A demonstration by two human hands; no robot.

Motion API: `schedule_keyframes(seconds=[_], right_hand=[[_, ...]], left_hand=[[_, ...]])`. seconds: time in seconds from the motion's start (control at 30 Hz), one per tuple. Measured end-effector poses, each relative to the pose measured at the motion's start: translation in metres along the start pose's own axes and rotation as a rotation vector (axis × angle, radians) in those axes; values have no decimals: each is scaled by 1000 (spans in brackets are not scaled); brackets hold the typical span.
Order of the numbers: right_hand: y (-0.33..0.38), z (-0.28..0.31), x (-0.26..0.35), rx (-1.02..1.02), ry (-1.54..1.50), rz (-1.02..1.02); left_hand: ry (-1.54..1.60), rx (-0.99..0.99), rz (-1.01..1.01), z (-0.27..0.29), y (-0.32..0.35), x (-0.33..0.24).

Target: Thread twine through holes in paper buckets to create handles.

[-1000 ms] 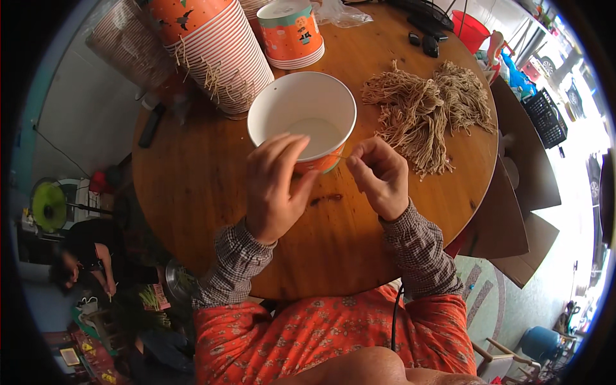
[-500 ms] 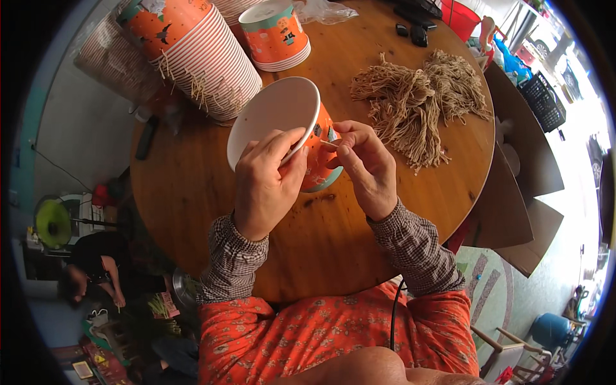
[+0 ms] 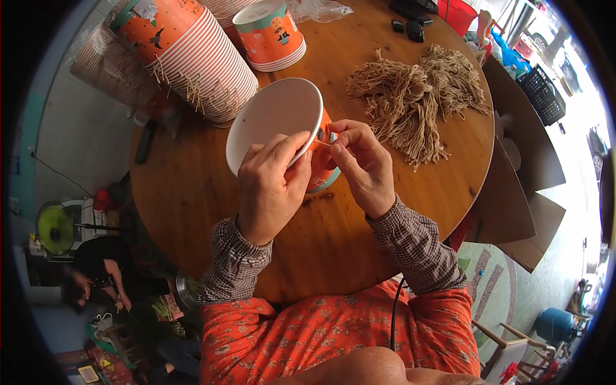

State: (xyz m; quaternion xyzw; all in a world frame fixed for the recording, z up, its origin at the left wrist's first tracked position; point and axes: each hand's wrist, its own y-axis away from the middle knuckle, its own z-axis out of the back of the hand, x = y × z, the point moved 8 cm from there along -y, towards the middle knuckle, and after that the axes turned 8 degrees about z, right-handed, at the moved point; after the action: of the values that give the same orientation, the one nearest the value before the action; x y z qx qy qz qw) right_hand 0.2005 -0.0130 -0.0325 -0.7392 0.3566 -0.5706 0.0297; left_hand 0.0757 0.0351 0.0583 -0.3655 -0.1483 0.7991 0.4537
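A paper bucket point(image 3: 273, 115), white inside and orange with teal bands outside, leans tilted over the round wooden table with its mouth to the left. My left hand point(image 3: 269, 189) grips its near rim, fingertips at the edge. On the bucket's right side, my right hand point(image 3: 366, 168) pinches a short pale cord point(image 3: 325, 144) between thumb and fingers. The cord runs toward the wall just below the rim; the fingers hide where it meets the bucket. Beyond my right hand lies a pile of beige twisted cords point(image 3: 417, 96).
A tall leaning stack of nested buckets point(image 3: 202, 70), with cords hanging from it, stands at the back left. A shorter stack point(image 3: 269, 38) is beside it. An open cardboard box point(image 3: 504, 199) borders the table's right edge. Another person point(image 3: 106, 273) sits at lower left.
My right hand has moved slightly left, and the cord now stretches closer to the rim. The bucket stays in my left hand, nearly in place.
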Motion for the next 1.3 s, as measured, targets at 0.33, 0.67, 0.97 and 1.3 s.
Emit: schedule_keyframes(seconds=[0.33,0.67,0.97,1.3], right_hand=[[1,0,7,-8,324,65],[7,-15,-11,120,303,1],[10,-5,-27,13,123,-89],[-2,-2,42,-13,747,478]], left_hand=[[-23,108,-41,-12,4,-5],[-130,97,-84,-18,10,16],[-87,32,-58,-18,10,18],[-192,-93,-133,-20,30,18]])
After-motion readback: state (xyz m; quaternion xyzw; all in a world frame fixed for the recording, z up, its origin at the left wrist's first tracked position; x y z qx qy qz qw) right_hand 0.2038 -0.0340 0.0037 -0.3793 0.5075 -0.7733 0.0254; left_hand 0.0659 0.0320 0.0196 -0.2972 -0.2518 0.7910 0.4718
